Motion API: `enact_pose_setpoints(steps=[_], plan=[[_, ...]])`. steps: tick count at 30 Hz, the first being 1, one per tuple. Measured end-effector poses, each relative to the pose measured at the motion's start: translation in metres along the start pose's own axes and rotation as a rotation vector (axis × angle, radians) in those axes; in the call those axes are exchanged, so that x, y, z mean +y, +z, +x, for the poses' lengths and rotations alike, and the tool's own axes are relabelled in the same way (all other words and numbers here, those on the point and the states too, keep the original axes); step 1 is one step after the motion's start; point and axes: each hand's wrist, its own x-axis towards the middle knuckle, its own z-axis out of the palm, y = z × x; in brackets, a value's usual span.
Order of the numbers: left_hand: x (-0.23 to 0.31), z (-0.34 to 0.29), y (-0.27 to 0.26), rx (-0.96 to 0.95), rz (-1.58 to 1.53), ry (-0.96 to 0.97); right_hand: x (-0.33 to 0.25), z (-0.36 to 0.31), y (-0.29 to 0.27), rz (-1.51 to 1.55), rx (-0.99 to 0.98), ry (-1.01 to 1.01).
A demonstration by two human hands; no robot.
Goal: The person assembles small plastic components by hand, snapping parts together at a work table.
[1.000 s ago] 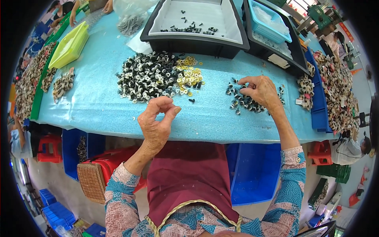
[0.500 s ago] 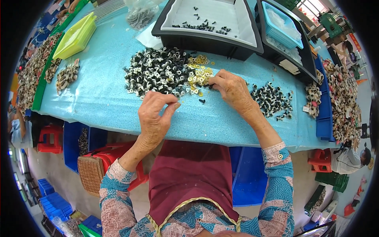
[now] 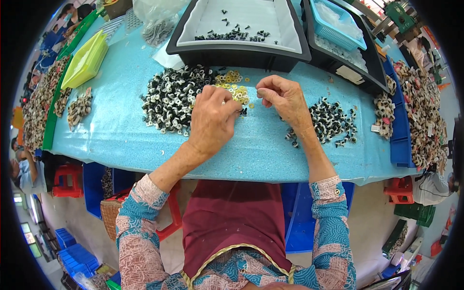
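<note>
My left hand (image 3: 212,118) reaches over the right edge of a big heap of black and white small parts (image 3: 166,104), its fingers bent together and pointing down. Right at its fingertips is a small black peg (image 3: 243,111); whether they grip it is hidden. Small yellow rings (image 3: 230,76) lie just beyond that hand. Beside them my right hand (image 3: 286,99) is held above the table, thumb and fingers pinched; what is in the pinch is too small to make out. Under and beside its wrist spreads a smaller pile of black and white pieces (image 3: 332,121).
A black tray (image 3: 241,57) with a white lining and loose black pegs stands at the back. Right of it, another black tray (image 3: 345,73) carries a light blue basket (image 3: 340,41). A yellow-green basket (image 3: 86,60) and spotted plush pieces (image 3: 79,108) lie left.
My left hand has moved right and forward, from the heap's near edge to the black peg. My right hand has lifted slightly from beside the yellow rings. The whole view has shifted a little.
</note>
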Motion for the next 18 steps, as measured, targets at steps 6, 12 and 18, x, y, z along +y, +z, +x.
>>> enact_pose_setpoints(steps=[6,12,18], plan=[[0.003,0.03,0.023,-0.18,0.053,-0.035,0.003,0.001,-0.005,0.233,0.019,-0.015],[0.006,0.034,0.026,-0.295,-0.017,-0.135,-0.004,0.001,-0.012,0.199,0.066,-0.036],[0.007,0.031,0.009,-0.083,-0.602,-0.482,-0.008,-0.004,-0.013,0.436,-0.056,-0.023]])
